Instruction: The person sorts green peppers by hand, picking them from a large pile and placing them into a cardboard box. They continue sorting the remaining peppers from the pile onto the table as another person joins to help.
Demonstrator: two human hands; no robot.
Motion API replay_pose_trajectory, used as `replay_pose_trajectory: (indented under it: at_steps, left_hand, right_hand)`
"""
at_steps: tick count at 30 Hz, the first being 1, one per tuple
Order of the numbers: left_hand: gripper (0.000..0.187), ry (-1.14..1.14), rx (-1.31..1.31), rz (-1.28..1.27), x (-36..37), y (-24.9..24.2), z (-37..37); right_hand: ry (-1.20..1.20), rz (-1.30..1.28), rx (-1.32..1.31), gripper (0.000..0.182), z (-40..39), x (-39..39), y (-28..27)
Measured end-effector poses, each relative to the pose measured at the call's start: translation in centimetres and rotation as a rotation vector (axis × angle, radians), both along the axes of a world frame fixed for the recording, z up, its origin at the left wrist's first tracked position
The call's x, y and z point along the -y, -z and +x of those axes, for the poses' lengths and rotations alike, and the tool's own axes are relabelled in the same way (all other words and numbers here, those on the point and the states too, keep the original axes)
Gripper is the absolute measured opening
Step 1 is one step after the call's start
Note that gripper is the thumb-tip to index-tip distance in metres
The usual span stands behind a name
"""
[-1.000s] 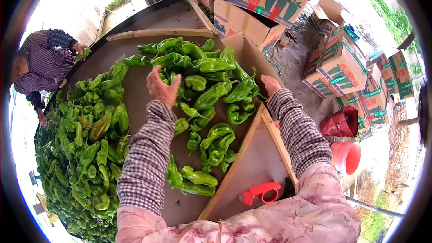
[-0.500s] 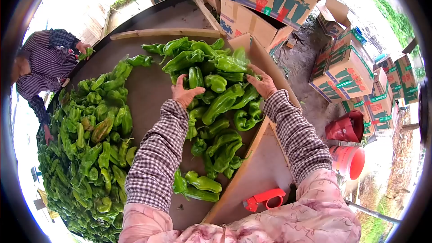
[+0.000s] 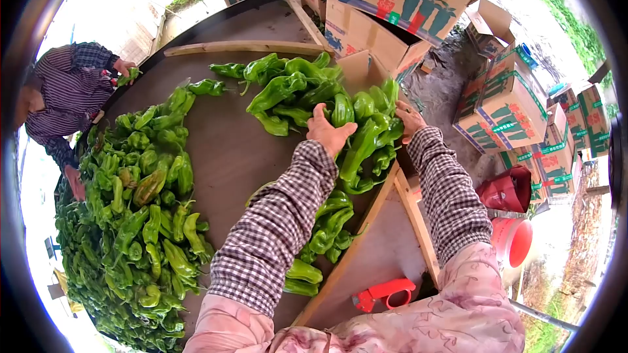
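Glossy green peppers [image 3: 364, 142] are bunched between my two hands near the table's right edge. My left hand [image 3: 329, 132] presses against the left side of the bunch, thumb pointing right and its other fingers partly hidden among the peppers. On the opposite side, my right hand [image 3: 410, 121] curls its fingers against the same bunch. More long peppers [image 3: 278, 95] lie just beyond my left hand. Others [image 3: 327, 229] lie below the bunch, partly covered by my left sleeve. An open cardboard box [image 3: 358, 68] stands right behind the peppers, its flap upright.
A large pepper heap [image 3: 140, 222] covers the table's left side, with a co-worker [image 3: 78, 91] beside it. Wooden strips [image 3: 248, 46] cross the table. A red tape dispenser [image 3: 384, 294] lies near me. Printed boxes [image 3: 504, 101] and a red bucket [image 3: 511, 242] stand at right.
Both my hands have moved right, sweeping the bunch of peppers toward the table's right edge. Bare table now shows left of my left hand. The co-worker's lower hand has shifted slightly.
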State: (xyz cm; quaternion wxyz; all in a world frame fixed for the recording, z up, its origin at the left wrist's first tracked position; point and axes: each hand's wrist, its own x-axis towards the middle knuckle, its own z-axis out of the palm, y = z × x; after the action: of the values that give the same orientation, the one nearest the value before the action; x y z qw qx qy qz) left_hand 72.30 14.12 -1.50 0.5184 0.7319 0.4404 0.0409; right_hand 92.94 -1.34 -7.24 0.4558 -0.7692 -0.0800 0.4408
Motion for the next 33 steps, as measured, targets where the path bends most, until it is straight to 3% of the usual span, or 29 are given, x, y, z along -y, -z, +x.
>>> replay_pose_trajectory:
  at_steps: [2, 5, 7, 9, 13, 15, 17, 18, 19, 22, 24, 25, 27, 28, 29, 30, 31, 33]
  left_hand:
    - [0.094, 0.020, -0.178, 0.086, 0.4, -1.4, 0.8]
    - [0.094, 0.022, -0.111, 0.119, 0.2, -1.7, 1.3]
    - [0.092, 0.121, -0.055, 0.206, -0.2, -1.4, 1.7]
    - [0.083, 0.117, 0.049, 0.082, 0.0, -1.4, 2.2]
    - [0.084, 0.269, 0.277, 0.044, 0.9, 0.8, 3.0]
    - [0.083, 0.286, 0.570, 0.046, 1.4, 1.9, 3.0]
    - [0.073, 0.306, 0.450, 0.277, 0.8, 3.3, 2.3]
    - [0.059, 0.282, 0.471, 0.468, -0.1, 2.0, 1.2]
    - [0.049, 0.152, 0.530, 0.657, -1.4, 1.7, 0.7]
    - [0.041, -0.100, 0.610, 1.056, -8.6, 1.1, -0.1]
    - [0.049, -0.206, 0.302, 1.030, -12.5, -0.8, -1.1]
    - [0.063, -0.172, 0.118, 0.990, -14.8, -0.8, -1.4]
    - [0.081, -0.098, -0.122, 0.794, -18.7, -0.4, -1.0]
    - [0.081, -0.094, -0.118, 0.798, -20.1, 0.3, -1.0]
    - [0.086, -0.052, -0.118, 0.638, -21.4, 0.9, -0.9]
    - [0.090, -0.010, -0.119, 0.478, -22.2, 1.4, -0.8]
    - [0.090, -0.002, -0.121, 0.484, -22.8, 1.6, -0.8]
    - [0.090, 0.067, -0.381, 0.394, -23.5, 2.0, -0.8]
  right_hand:
    - [0.050, -0.154, -0.051, 0.052, -0.4, -0.3, 0.2]
    - [0.012, -0.284, -0.113, 0.046, 1.0, -0.5, 1.1]
    - [0.293, -0.222, -0.021, 0.045, 1.1, -0.7, 1.5]
    - [0.391, -0.191, -0.064, 0.044, 2.5, -0.2, 2.0]
    - [0.541, -0.153, -0.163, 0.042, 3.4, 2.3, 4.0]
    - [0.562, -0.160, -0.167, 0.042, 2.8, 3.0, 4.3]
    - [0.451, -0.377, -0.079, 0.031, 1.8, 3.0, 4.3]
    - [0.503, 0.001, -0.458, 0.027, 5.7, 5.8, 11.3]
    - [0.511, 0.005, -0.460, 0.027, 5.9, 5.7, 11.4]
    - [0.229, -0.208, 0.166, 0.026, 4.5, 3.5, 9.2]
    - [0.022, -0.350, 0.581, 0.025, 2.7, 1.1, 6.4]
    - [-0.087, -0.417, 0.786, 0.026, 1.5, -0.2, 4.8]
    - [-0.078, -0.148, 0.867, 0.039, -1.3, -3.2, 0.1]
    - [-0.085, -0.028, 0.881, 0.047, -2.3, -5.0, -0.5]
    - [-0.090, 0.093, 0.893, 0.055, -3.1, -6.8, -1.0]
    - [-0.176, 0.072, 0.964, 0.065, -3.6, -8.6, -1.6]
    - [-0.261, 0.050, 1.031, 0.075, -4.2, -10.2, -2.1]
    - [-0.394, -0.019, 1.013, 0.089, -5.8, -12.5, -4.2]
